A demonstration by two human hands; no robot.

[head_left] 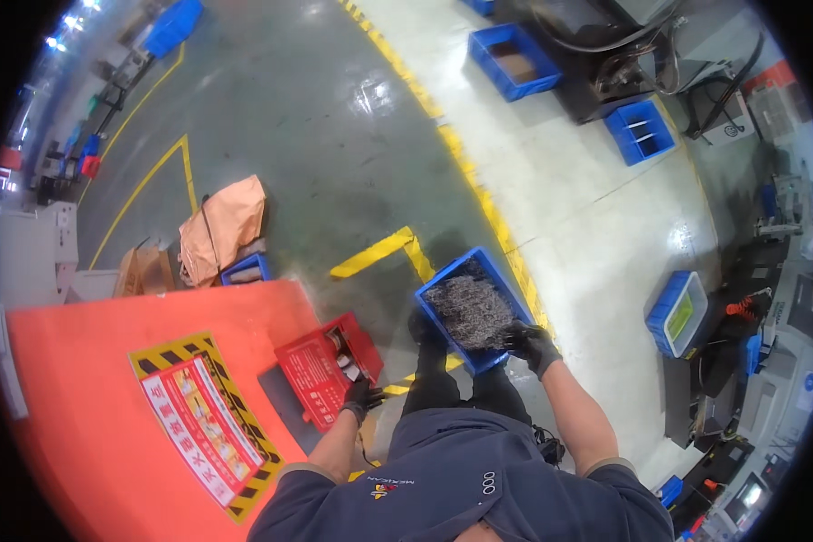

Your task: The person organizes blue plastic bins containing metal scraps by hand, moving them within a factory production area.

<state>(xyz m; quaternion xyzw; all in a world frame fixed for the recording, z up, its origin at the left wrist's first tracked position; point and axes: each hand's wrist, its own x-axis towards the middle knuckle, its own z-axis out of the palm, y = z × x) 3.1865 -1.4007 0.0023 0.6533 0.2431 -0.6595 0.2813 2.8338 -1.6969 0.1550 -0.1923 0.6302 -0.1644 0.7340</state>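
Observation:
My right hand (530, 346), in a black glove, reaches over the near right corner of a blue plastic bin (435, 318). Its fingers look spread, lying on or just above the grey, shredded-looking scraps (467, 309) that fill the bin; their tips blend into the dark contents. My left hand (362, 398), also gloved in black, is beside the near edge of a red box (314, 369) with white printing. Its fingers are apart and I see nothing in them. Pale and dark items (345, 355) show in the box's open side.
A large orange-red surface (72, 361) with a striped sign fills the left. Brown wrapping paper (226, 221) lies beyond it. More blue bins (513, 63) stand at the far right, and a blue-and-white tub (680, 312) is by machinery on the right. Yellow lines (465, 163) mark the floor.

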